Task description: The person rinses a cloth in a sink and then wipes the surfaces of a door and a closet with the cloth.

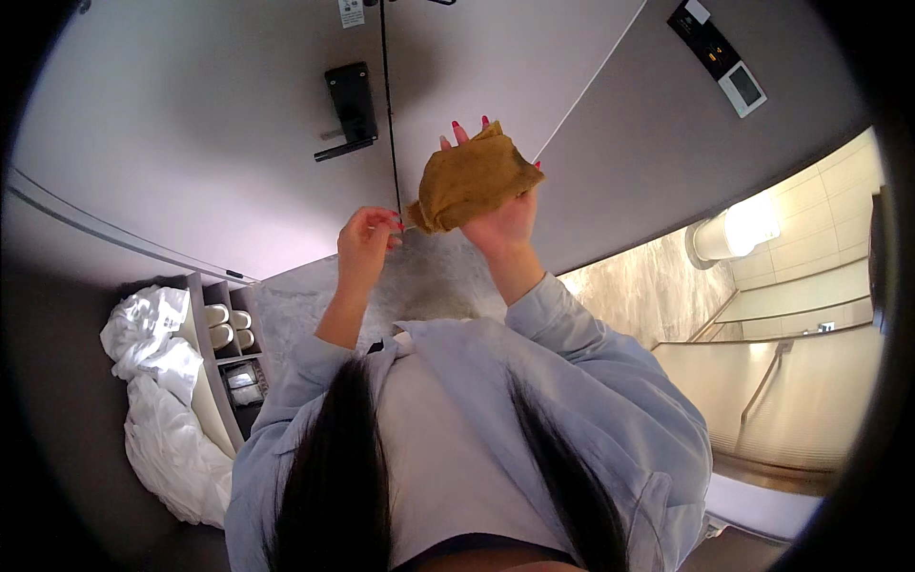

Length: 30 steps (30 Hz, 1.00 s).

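Observation:
A brown cloth [475,179], folded and rumpled, lies over the palm and fingers of my right hand [504,222]. Several red-nailed fingertips show beyond its upper edge, and the thumb tip shows at its right. My left hand [372,236] is just left of the cloth's lower left corner, with fingers bent and thumb and fingertips close together. A thin pale strand seems to run between these fingertips and the cloth; whether they pinch it is unclear.
Ahead is a pale door with a black lever handle [350,111]. A wall panel [718,57] is at upper right. At left, white fabric [164,415] lies on a shelf unit [214,372] holding slippers [220,336]. A lit lamp [736,232] and a ribbed glass panel [758,400] are at right.

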Tool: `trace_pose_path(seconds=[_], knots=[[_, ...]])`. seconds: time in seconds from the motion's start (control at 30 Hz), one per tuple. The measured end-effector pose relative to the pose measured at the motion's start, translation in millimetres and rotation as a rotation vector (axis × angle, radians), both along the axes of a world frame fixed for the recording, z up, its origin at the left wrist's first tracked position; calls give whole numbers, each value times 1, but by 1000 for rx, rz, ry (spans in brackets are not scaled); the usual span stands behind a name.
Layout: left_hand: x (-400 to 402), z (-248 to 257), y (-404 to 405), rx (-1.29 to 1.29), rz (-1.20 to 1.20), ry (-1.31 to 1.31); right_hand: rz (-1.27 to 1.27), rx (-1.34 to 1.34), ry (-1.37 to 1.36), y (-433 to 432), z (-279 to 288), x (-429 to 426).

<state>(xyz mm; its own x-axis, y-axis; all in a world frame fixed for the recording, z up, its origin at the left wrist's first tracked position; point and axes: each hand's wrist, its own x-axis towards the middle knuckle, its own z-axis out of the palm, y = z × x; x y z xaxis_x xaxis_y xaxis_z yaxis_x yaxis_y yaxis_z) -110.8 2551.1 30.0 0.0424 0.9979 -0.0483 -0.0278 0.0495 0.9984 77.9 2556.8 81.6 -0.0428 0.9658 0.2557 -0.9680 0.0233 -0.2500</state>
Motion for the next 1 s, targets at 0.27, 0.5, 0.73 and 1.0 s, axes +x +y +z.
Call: trace_pose_path(seconds=[0.27,0.5,0.73,1.0], knots=[[27,-5,-7,-108,-280,51,72,1,12,5,-12,-16],[12,-10,1,392,-235,199,27,-55,46,5,-6,4],[16,1,3,-172,-225,81,-128,-40,-2,16,-8,13],[36,-4,24,-407,-177,-1090,-204,673,-1782,10,-22,-17]])
